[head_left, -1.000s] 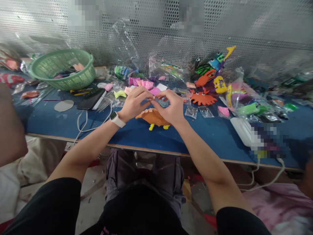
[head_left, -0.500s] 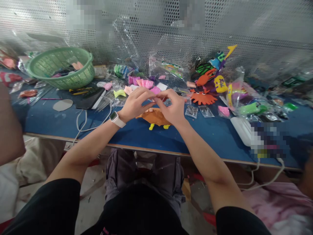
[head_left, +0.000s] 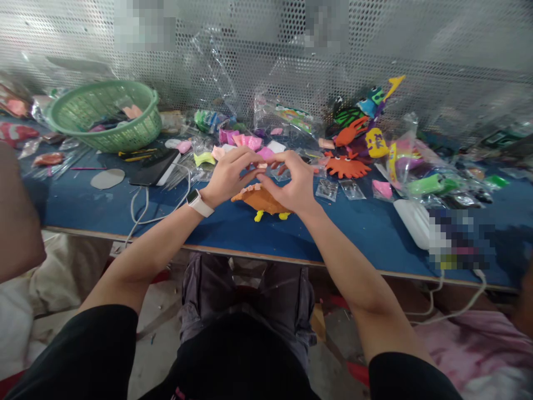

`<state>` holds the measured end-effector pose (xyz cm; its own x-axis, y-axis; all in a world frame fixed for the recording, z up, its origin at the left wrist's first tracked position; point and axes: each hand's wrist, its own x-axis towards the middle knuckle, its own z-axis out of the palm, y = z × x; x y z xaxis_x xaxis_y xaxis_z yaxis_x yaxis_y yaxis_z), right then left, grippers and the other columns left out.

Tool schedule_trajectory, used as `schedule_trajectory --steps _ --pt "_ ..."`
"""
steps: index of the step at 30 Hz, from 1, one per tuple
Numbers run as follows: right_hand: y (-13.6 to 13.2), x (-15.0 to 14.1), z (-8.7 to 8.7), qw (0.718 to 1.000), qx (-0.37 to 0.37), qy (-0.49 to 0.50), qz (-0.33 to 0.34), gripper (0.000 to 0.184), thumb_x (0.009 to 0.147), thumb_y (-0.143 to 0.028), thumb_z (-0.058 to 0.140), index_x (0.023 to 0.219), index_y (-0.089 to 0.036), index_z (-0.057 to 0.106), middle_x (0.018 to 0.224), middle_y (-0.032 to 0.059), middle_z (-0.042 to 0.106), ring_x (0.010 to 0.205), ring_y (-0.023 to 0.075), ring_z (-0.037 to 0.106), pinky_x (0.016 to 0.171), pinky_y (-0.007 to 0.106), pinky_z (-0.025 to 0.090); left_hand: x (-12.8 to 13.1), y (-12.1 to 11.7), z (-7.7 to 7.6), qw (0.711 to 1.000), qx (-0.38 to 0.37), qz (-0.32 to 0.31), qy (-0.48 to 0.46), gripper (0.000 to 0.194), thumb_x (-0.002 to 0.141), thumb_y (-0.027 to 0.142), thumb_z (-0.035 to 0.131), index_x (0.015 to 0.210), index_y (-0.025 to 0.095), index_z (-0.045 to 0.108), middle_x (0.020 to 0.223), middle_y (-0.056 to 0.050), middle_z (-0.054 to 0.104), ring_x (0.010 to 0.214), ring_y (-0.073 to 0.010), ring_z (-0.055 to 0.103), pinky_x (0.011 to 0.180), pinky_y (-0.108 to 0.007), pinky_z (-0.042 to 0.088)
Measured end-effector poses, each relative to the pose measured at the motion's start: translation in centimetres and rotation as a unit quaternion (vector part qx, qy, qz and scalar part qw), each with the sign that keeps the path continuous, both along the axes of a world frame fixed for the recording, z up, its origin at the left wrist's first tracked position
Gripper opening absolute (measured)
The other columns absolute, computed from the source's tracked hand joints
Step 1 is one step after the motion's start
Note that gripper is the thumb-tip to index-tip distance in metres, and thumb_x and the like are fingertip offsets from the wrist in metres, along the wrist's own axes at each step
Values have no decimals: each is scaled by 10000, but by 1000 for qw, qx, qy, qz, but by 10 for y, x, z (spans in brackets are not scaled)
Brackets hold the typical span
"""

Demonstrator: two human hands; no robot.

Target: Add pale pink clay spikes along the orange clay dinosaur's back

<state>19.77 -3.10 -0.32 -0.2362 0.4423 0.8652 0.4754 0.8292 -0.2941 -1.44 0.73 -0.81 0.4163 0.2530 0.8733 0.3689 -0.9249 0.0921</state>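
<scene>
A green basket [head_left: 145,130] sits toward the left on the blue table [head_left: 166,222], with a black phone [head_left: 145,175] and a pale grey disc [head_left: 107,179] in front of it. Behind the hands lie pink clay pieces [head_left: 247,141] and clear packets; to the right are an orange crab figure [head_left: 346,165] and, nearer the table edge, a white device [head_left: 410,222]. The left hand [head_left: 233,173] and the right hand [head_left: 295,180] are curled, thumbs and forefingers nearly closed, their fingertips together pinching a small pale pink piece [head_left: 262,165]. It is held just above a brown-orange clay figure [head_left: 262,203], which lies on the table, partly covered by the right hand. The figure is broad and rounded, with pale pink bits along its upper edge and two yellow feet [head_left: 259,215] below
</scene>
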Motion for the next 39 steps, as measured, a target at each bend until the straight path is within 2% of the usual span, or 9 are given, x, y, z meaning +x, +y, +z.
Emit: schedule_trajectory --steps 3,7,11,15,19,22,28,32,39 --pt "2 1 -3 999 40 -20 -8 183 1025 -362 754 1179 -271 713 1055 50 793 928 229 755 746 389 631 1 2 0 1000 -14 -4 -13 192 1098 383 687 1081 199 736 931 -38 734 827 -161 680 767 -295 542" --pt "5 1 -7 998 59 -24 -26 59 1075 -321 713 1096 -273 740 1047 43 808 1009 227 783 857 395 668 1 1 1 1000 -2 -27 -9 220 1104 398 678 1038 195 732 869 -29 708 779 -147 666 723 -276 523" --pt "4 0 -6 998 57 -10 -23 75 1084 -333 727 1106 -273 766 1040 31 807 1003 212 786 885 389 675 1 -2 3 999 -18 -36 -15 266 1150 370 570 1081 189 751 943 -71 752 858 -168 694 773 -305 544" --pt "3 2 -3 998 58 6 -10 146 1099 -286 697 1216 -307 783 1114 29 788 995 194 779 791 355 667 2 -4 7 988 -117 -86 -54 275 1136 417 604 1106 200 770 964 -67 759 861 -158 682 782 -311 540" --pt "6 4 -3 995 101 4 8 233 1079 -249 727 1268 -372 787 1134 13 738 949 162 740 690 302 608 4 -1 6 953 -233 -178 -77 297 1084 498 697 1146 219 779 1028 -67 763 911 -147 691 801 -295 553" --pt "8 4 -5 994 111 -3 9 251 1073 -246 730 1283 -375 777 1154 20 737 948 168 736 700 313 619 6 1 2 930 -284 -212 -96 325 1063 530 722 1067 209 777 970 -49 743 861 -129 670 790 -283 551" --pt "7 4 -8 994 104 -15 0 228 1067 -288 739 1270 -384 777 1075 9 774 954 204 756 785 388 660 10 2 -1 919 -307 -219 -120 346 1022 535 781 944 198 767 851 -22 699 774 -107 610 723 -255 505" --pt "9 5 -10 998 68 -10 -15 165 1081 -367 721 1218 -390 809 1057 13 761 910 201 731 714 377 629 9 -1 3 910 -325 -223 -127 366 1005 557 797 947 195 791 868 -41 726 794 -117 638 731 -259 536" --pt "9 5 -9 996 85 15 10 207 1070 -364 749 1259 -413 817 1048 3 744 870 173 708 648 338 595 6 -2 6 892 -367 -232 -124 381 1009 564 792 993 188 848 872 -60 775 728 -97 659 664 -223 539"
